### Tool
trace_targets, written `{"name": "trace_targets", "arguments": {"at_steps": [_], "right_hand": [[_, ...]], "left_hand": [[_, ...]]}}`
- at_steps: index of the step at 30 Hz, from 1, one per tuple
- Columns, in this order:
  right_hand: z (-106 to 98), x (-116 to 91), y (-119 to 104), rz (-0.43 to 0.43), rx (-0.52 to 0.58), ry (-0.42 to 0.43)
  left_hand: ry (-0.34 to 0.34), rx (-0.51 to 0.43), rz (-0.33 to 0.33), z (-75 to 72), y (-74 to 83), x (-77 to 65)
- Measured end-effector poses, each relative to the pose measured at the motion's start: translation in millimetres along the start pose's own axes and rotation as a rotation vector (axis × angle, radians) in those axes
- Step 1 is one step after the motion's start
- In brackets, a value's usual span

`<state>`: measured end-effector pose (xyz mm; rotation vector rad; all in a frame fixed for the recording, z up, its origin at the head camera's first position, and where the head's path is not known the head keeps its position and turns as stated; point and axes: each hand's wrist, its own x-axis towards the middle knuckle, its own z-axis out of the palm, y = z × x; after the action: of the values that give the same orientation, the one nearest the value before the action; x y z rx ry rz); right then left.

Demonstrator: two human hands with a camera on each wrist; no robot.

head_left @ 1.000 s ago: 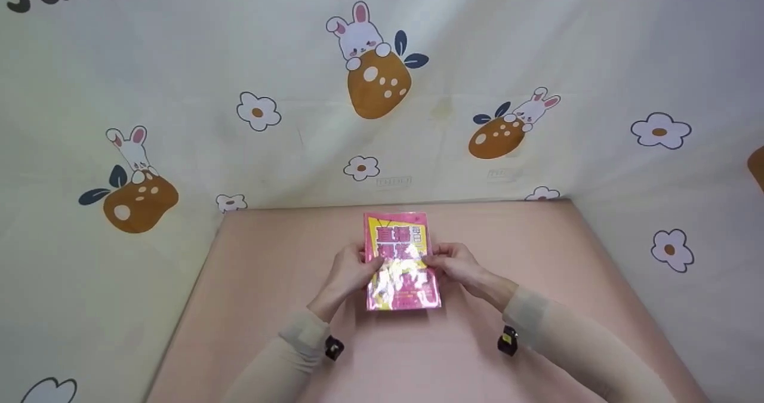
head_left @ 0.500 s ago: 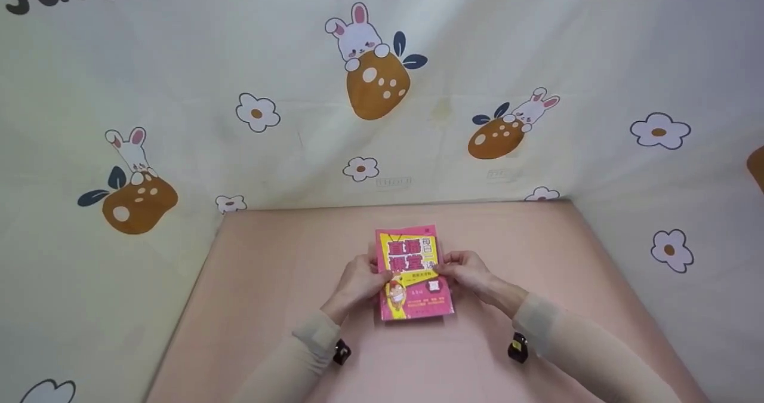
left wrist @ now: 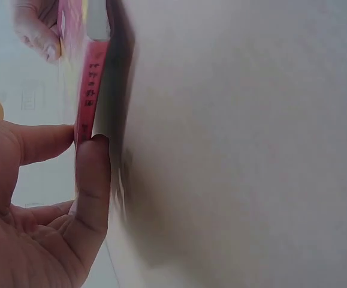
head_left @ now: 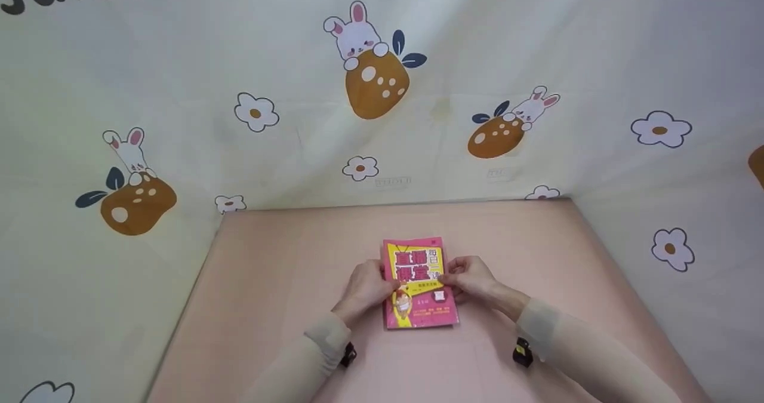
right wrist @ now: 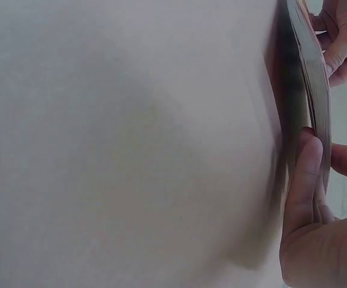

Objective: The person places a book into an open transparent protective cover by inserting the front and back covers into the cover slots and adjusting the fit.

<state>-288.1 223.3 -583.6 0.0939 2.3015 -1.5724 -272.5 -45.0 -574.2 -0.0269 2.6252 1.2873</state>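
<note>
A pink and yellow book [head_left: 421, 307] with large characters on its cover lies face up between the two hands, close over the table. The left hand [head_left: 367, 283] pinches its left edge, thumb on the cover and fingers underneath. On the opposite edge the right hand [head_left: 477, 280] pinches it the same way. In the left wrist view the book's pink spine [left wrist: 90, 90] runs beside the left thumb and fingers. The page edges [right wrist: 318, 84] face the right hand in the right wrist view, with a finger under the back cover.
A pink table [head_left: 286, 254] spreads beneath the book. Behind it and at both sides hangs a pale cloth [head_left: 298, 51] printed with rabbits, orange fruit and flowers. Small black wrist cameras [head_left: 523, 353] sit below the sleeves.
Both hands have carried the book down and slightly to the right, nearer the person. Glare has left the cover, so its print shows clearly. The grip on both edges stays.
</note>
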Motion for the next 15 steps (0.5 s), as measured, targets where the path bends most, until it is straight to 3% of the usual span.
{"name": "trace_targets", "arguments": {"at_steps": [7,15], "right_hand": [[4.4,-4.4,1.1,0.009,-0.102,0.037],[8.4,-8.2,-2.9,-0.039,-0.229,0.073]], "left_hand": [[-0.001,0.012,0.013,0.9,-3.4,-5.1],[-0.002,0.098,0.048,-0.7,-6.9,-8.5]]}}
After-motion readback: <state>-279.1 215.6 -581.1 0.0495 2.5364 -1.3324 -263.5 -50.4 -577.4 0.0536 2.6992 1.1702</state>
